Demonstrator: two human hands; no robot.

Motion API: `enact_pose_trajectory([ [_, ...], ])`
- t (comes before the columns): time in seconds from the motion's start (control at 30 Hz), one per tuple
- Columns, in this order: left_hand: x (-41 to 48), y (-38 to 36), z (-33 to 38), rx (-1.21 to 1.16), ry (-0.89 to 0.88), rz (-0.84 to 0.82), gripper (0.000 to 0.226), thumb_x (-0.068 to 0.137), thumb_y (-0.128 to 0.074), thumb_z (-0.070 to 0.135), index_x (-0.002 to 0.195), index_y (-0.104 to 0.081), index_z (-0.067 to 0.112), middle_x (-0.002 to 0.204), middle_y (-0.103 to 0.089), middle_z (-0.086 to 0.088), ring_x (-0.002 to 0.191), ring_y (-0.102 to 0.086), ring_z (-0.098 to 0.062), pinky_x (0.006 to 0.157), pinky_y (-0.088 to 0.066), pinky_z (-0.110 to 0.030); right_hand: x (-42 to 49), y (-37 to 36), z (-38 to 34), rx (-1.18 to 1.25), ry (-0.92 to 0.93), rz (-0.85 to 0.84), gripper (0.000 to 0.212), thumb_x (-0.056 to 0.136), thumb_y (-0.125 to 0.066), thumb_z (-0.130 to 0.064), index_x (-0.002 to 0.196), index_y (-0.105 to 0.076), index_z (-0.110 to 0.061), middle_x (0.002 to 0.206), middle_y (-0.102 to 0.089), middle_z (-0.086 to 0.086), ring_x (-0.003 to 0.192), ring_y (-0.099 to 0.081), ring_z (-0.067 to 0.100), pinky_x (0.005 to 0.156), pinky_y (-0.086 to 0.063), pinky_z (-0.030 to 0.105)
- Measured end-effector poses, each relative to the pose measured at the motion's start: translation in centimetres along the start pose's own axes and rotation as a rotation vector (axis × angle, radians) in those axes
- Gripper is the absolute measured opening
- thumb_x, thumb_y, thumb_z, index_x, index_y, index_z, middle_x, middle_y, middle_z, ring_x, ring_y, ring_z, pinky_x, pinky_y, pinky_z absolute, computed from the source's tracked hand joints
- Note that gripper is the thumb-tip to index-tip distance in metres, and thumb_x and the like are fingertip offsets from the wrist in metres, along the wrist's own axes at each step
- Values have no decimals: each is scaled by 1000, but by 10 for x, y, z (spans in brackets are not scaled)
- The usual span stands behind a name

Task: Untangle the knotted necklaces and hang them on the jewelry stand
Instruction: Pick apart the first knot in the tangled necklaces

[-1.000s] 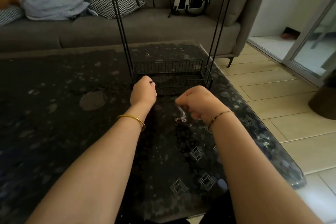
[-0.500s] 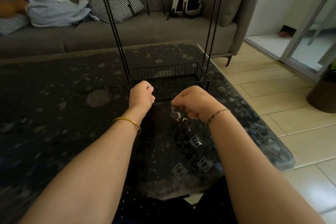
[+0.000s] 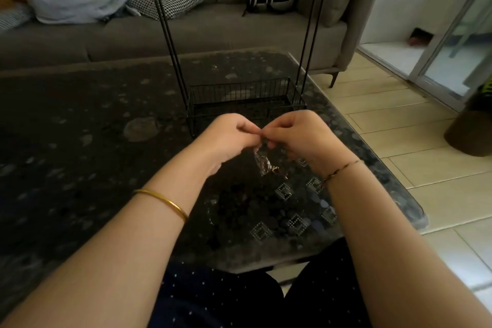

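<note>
The necklaces hang as one small glinting clump in the middle of the frame, just above the dark table and well short of the jewelry stand behind them. They dangle from the spot where the two hands meet. The right hand has its fingers curled, pinching the top of the clump. The left hand pinches at the same spot with thumb and forefinger, though the chain between the fingertips is too fine to make out.

A second ago only the right hand held the tangle, while the left was a fist apart from it, near the stand's basket. The left has now come across to join, so the picking apart looks to be only starting. The stand's top bar, as far as it shows at the upper edge, carries nothing.
</note>
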State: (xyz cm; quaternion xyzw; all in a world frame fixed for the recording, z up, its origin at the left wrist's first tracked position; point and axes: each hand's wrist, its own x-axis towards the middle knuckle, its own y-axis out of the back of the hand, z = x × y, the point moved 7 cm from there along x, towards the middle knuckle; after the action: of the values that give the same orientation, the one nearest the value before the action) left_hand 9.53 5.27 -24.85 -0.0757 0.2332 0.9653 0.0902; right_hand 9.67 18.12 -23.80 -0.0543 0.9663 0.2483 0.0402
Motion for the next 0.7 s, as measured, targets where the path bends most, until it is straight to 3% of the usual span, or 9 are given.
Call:
enact_pose_trajectory([
  [0.1, 4, 6, -7, 53, 7, 85, 9, 89, -63, 14, 82, -66, 19, 80, -71, 0, 86, -64, -11, 85, -49, -32, 5, 9, 0, -109, 18, 44, 8, 88, -63, -16, 88, -70, -14, 68, -60, -5, 52, -47, 4, 44, -40, 10],
  [0.17, 6, 9, -12, 19, 38, 123, 8, 92, -58, 15, 87, -64, 18, 84, -70, -1, 82, -67, -10, 85, -52, -32, 7, 11, 3, -169, -5, 4, 7, 86, -64, -13, 90, -68, -17, 74, -60, -5, 60, -51, 6, 48, -41, 13],
  [0.33, 9, 24, -25, -320, 164, 265, 12, 94, -47, 8, 88, -56, 14, 79, -59, -5, 82, -67, -18, 88, -55, -38, 12, 8, 9, -260, -47, -66, 9, 86, -63, -7, 90, -67, -14, 76, -58, -3, 62, -51, 7, 49, -39, 15],
  [0.43, 6, 28, -25, -410, 162, 325, 15, 95, -43, 7, 89, -55, 14, 90, -65, -7, 92, -67, -20, 88, -54, -36, 15, 7, 12, -326, -73, -65, 9, 85, -64, -6, 84, -66, -15, 76, -57, -5, 65, -51, 7, 51, -39, 16],
  [0.5, 5, 30, -22, -485, 140, 356, 17, 97, -39, 7, 90, -52, 15, 88, -67, -7, 91, -68, -20, 87, -54, -36, 20, 7, 16, -417, -124, -59, 5, 84, -66, -8, 88, -67, -12, 85, -62, -1, 75, -57, 12, 61, -47, 21],
  [0.6, 4, 37, -23, -525, 121, 431, 17, 101, -37, 11, 92, -51, 18, 79, -64, -4, 79, -68, -18, 84, -56, -35, 28, 9, 27, -605, -207, -45, 21, 84, -67, -11, 103, -67, -3, 107, -65, 9, 101, -60, 23, 88, -52, 33],
  [0.7, 5, 44, -29, -497, 124, 513, 13, 101, -40, 13, 103, -52, 17, 78, -53, -2, 68, -57, -12, 72, -59, -32, 31, 9, 32, -613, -229, -30, 20, 83, -69, -13, 101, -68, -4, 105, -65, 10, 100, -61, 26, 88, -52, 36],
])
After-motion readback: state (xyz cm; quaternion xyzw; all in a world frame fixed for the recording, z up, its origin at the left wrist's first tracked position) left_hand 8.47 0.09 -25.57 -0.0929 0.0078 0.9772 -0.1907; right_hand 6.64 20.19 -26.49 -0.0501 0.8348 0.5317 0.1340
